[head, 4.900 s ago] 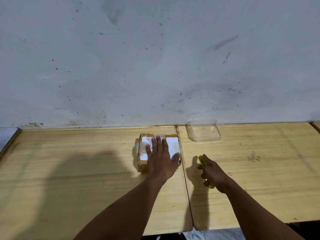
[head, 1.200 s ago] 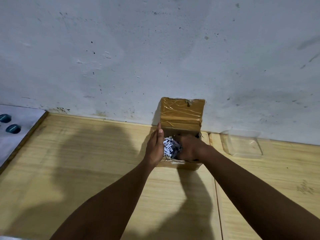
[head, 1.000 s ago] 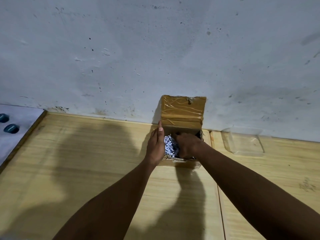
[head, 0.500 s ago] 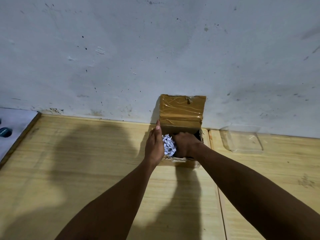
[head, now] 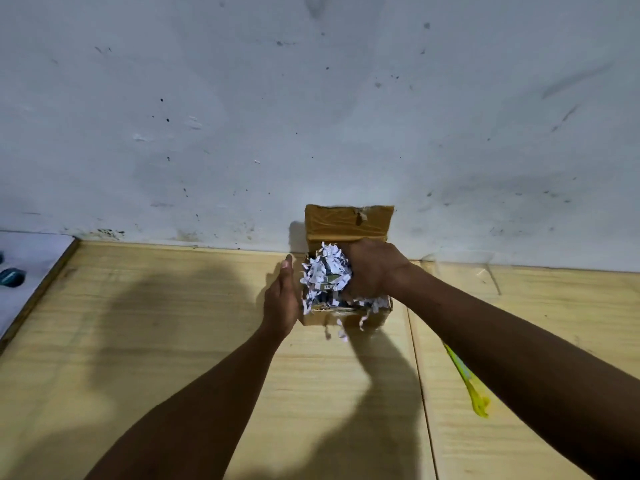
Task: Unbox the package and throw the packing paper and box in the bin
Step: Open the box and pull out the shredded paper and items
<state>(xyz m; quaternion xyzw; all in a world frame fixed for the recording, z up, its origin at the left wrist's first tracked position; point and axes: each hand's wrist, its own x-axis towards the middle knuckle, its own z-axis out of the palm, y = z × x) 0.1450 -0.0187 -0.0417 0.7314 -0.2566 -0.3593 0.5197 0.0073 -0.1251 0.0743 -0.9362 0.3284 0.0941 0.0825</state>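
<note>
While our right hand (head: 372,270) clenches a wad of shredded packing paper (head: 327,275) just above the one box (head: 346,315), our left hand (head: 282,299) lies flat and open against its left side. Its long axis runs left to right, lid (head: 348,222) upright toward the wall (head: 311,98). One yellow cutter (head: 467,382) lies on the right table (head: 519,306).

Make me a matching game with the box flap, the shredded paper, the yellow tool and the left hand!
Things:
1. box flap
2. shredded paper
3. yellow tool
4. left hand

Where:
A. lying on the table beside the right arm
B. flat against the box's side
C. standing up against the wall
D. bunched in the right hand

Pairs: 1-C, 2-D, 3-A, 4-B
</note>
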